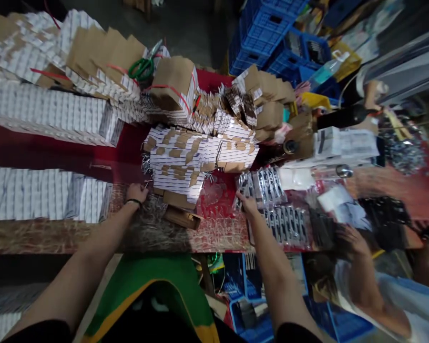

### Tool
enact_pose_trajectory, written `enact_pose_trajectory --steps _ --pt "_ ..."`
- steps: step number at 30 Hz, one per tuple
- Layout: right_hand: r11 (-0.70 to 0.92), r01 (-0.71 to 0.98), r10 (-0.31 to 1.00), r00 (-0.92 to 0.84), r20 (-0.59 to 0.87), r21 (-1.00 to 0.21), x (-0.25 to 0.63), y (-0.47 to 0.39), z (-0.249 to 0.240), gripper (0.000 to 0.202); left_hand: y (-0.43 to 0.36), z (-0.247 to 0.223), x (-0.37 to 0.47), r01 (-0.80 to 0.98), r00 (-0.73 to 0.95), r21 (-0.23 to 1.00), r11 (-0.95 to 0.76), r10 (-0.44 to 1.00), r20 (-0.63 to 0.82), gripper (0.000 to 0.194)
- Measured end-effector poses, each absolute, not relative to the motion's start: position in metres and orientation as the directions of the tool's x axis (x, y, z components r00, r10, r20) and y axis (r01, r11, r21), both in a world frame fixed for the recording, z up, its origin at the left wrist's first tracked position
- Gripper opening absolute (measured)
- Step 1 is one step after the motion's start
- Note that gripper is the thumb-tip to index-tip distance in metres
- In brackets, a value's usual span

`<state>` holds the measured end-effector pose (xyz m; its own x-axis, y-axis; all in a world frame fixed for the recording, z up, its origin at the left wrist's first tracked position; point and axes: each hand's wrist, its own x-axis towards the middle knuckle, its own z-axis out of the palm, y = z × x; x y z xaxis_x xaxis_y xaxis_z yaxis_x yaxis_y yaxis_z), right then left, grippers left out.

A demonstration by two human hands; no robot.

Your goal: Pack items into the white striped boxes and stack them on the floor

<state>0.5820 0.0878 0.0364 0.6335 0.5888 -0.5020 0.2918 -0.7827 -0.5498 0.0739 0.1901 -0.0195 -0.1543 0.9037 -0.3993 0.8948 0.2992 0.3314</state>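
My left hand (137, 193) rests at the table's left-middle with its fingers curled beside thin, shiny metal pieces (146, 164); what it grips, if anything, is too small to tell. Farther right, my right hand (248, 204) has its fingers closed at the edge of a clear plastic packet (243, 183) with dark and silvery contents. More such packets (286, 224) lie in rows beside it. Between my hands sit stacked striped cardboard pieces (178, 178) and a small open brown box (181, 217).
White folded boxes (46, 109) line the left side. Green-handled scissors (143, 69) lie on brown cardboard stacks (100, 52) at the back. Blue crates (257, 38) stand behind the table. At right, a co-worker's hand (353, 238) is near dark pouches (384, 219).
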Motion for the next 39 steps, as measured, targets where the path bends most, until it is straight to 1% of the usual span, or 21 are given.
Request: enact_pose_trajectory --steps 1,2,4,6,8,10,11,12,13,15,17,18,20,22,24,27,29,33,35,37,39 --pt "-0.752 0.122 0.584 0.577 -0.571 -0.647 0.569 0.068 0.039 0.054 0.173 -0.016 0.067 0.893 -0.155 0.332 0.304 0.9 -0.408 0.02" --pt "-0.71 -0.054 0.587 0.506 -0.632 -0.702 0.553 0.046 0.041 0.054 0.154 -0.013 0.062 0.888 -0.164 0.337 0.313 0.9 -0.405 0.02" --pt "-0.665 -0.262 0.588 0.393 -0.707 -0.699 0.517 0.001 0.042 0.055 0.116 -0.008 0.058 0.861 -0.193 0.388 0.329 0.917 -0.349 0.021" --pt "-0.608 -0.428 0.602 0.301 -0.74 -0.669 0.476 -0.037 0.042 0.058 0.088 -0.005 0.067 0.807 -0.222 0.5 0.313 0.946 -0.235 0.021" --pt "-0.527 -0.547 0.621 0.275 -0.734 -0.651 0.436 -0.058 0.041 0.064 0.075 -0.006 0.086 0.76 -0.186 0.61 0.226 0.974 -0.128 0.02" --pt "-0.449 -0.578 0.644 0.319 -0.696 -0.681 0.4 -0.063 0.041 0.069 0.075 -0.011 0.109 0.744 -0.008 0.666 0.057 0.997 -0.076 0.017" --pt "-0.427 -0.543 0.664 0.354 -0.659 -0.723 0.385 -0.06 0.04 0.069 0.079 -0.014 0.119 0.727 0.133 0.684 -0.052 0.989 -0.066 0.015" --pt "-0.437 -0.448 0.699 0.377 -0.608 -0.78 0.372 -0.055 0.04 0.067 0.084 -0.018 0.128 0.695 0.295 0.701 -0.162 0.953 -0.072 0.013" --pt "-0.463 -0.303 0.744 0.378 -0.551 -0.833 0.361 -0.049 0.039 0.062 0.09 -0.023 0.134 0.65 0.448 0.718 -0.251 0.889 -0.095 0.013" --pt "-0.501 0.026 0.827 0.31 -0.469 -0.865 0.345 -0.033 0.036 0.049 0.1 -0.033 0.138 0.568 0.659 0.751 -0.336 0.733 -0.17 0.028" --pt "-0.494 0.245 0.867 0.217 -0.449 -0.834 0.336 -0.018 0.032 0.039 0.106 -0.041 0.131 0.55 0.722 0.766 -0.333 0.65 -0.236 0.045" --pt "-0.482 0.331 0.876 0.193 -0.441 -0.811 0.334 -0.011 0.03 0.041 0.106 -0.043 0.124 0.561 0.716 0.764 -0.318 0.649 -0.256 0.047" --pt "-0.445 0.501 0.892 0.169 -0.42 -0.742 0.335 -0.004 0.025 0.048 0.101 -0.046 0.103 0.58 0.677 0.767 -0.275 0.686 -0.267 0.044" --pt "-0.386 0.637 0.912 0.153 -0.381 -0.667 0.341 -0.002 0.019 0.035 0.093 -0.046 0.081 0.572 0.635 0.792 -0.214 0.727 -0.262 0.045" --pt "-0.394 0.615 0.916 0.206 -0.343 -0.683 0.35 -0.003 0.012 0.017 0.085 -0.046 0.064 0.535 0.607 0.831 -0.151 0.753 -0.254 0.05" --pt "-0.495 0.424 0.867 0.3 -0.398 -0.758 0.359 0.002 -0.002 0.023 0.082 -0.049 0.062 0.529 0.577 0.843 -0.099 0.77 -0.272 0.06" --pt "-0.494 0.378 0.869 0.218 -0.444 -0.783 0.361 0.011 -0.01 0.035 0.085 -0.05 0.07 0.585 0.554 0.803 -0.114 0.779 -0.293 0.066" --pt "-0.368 0.461 0.905 -0.022 -0.424 -0.808 0.366 0.017 -0.012 0.059 0.09 -0.045 0.075 0.629 0.587 0.752 -0.196 0.754 -0.295 0.062" --pt "-0.272 0.589 0.871 -0.184 -0.455 -0.76 0.37 0.011 -0.009 0.079 0.087 -0.039 0.072 0.639 0.664 0.703 -0.312 0.685 -0.299 0.064" --pt "-0.099 0.773 0.795 -0.317 -0.517 -0.627 0.37 0.002 -0.009 0.096 0.08 -0.033 0.074 0.638 0.727 0.627 -0.447 0.618 -0.299 0.076" --pt "0.039 0.892 0.778 -0.309 -0.547 -0.45 0.365 -0.005 -0.012 0.094 0.072 -0.031 0.086 0.64 0.747 0.565 -0.52 0.594 -0.298 0.084"
